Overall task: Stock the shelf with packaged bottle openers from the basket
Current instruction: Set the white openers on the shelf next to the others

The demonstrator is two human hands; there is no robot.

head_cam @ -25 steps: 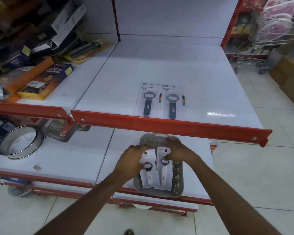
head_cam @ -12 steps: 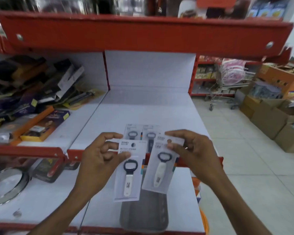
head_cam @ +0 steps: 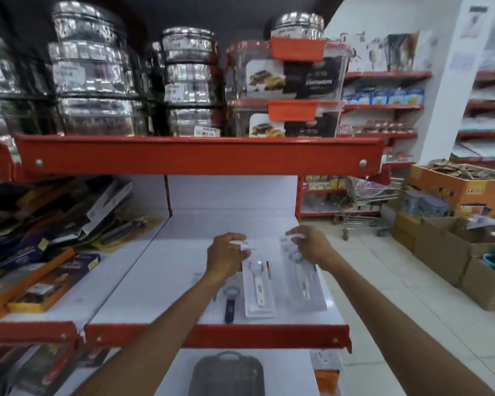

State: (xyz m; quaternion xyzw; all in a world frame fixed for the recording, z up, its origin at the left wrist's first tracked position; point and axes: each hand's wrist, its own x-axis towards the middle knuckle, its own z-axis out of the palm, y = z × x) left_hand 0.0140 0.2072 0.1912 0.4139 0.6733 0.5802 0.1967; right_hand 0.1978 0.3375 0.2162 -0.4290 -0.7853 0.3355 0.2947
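Observation:
Both hands reach over the white middle shelf. My left hand pinches the top of a carded white bottle opener, which lies over a pack on the shelf. My right hand holds the top of a second carded white bottle opener, just to the right. A dark blue packaged opener lies on the shelf, partly hidden by my left forearm. The grey basket sits on the lower shelf below, and its contents cannot be made out.
Red shelf lips run across at top and front. Steel tins and container boxes fill the upper shelf. Boxed goods pile at left. Cardboard boxes and a trolley stand on the aisle floor at right.
Both hands lifted two white opener packs out of the basket and carried them up and forward onto the middle shelf. The camera tilted up.

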